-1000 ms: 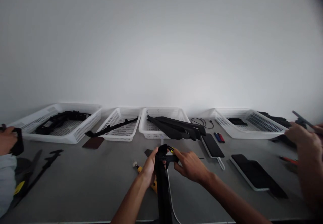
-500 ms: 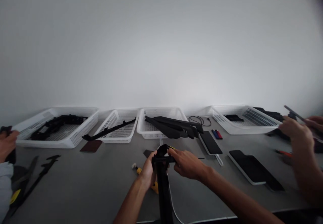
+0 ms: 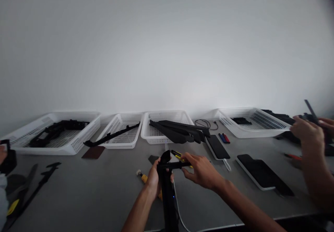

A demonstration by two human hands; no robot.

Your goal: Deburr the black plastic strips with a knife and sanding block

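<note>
My left hand (image 3: 153, 178) is wrapped around the upper part of a long black plastic part (image 3: 169, 199), which runs down toward the bottom edge. A small blue light shows on or beside that part. Across its top lies a narrow black bar (image 3: 175, 165). My right hand (image 3: 202, 171) grips the bar's right end between thumb and fingers; the bar's exact kind is unclear. Just behind my right fingers, a yellow and black utility knife (image 3: 176, 153) rests on the table. Partly hidden under my left hand is a yellow-handled tool (image 3: 143, 177).
White baskets (image 3: 71, 150) with black parts line the wall. Long black pieces (image 3: 180, 131) lie over the middle basket. Phone-like devices (image 3: 218, 147) and a red-brown sheet (image 3: 93, 152) sit on the table (image 3: 104, 190). Co-workers' hands (image 3: 309, 132) work at both sides.
My right hand has shifted slightly right and its fingers have loosened a little, showing more of the bar and knife. The co-worker's hands at the right have moved their dark piece.
</note>
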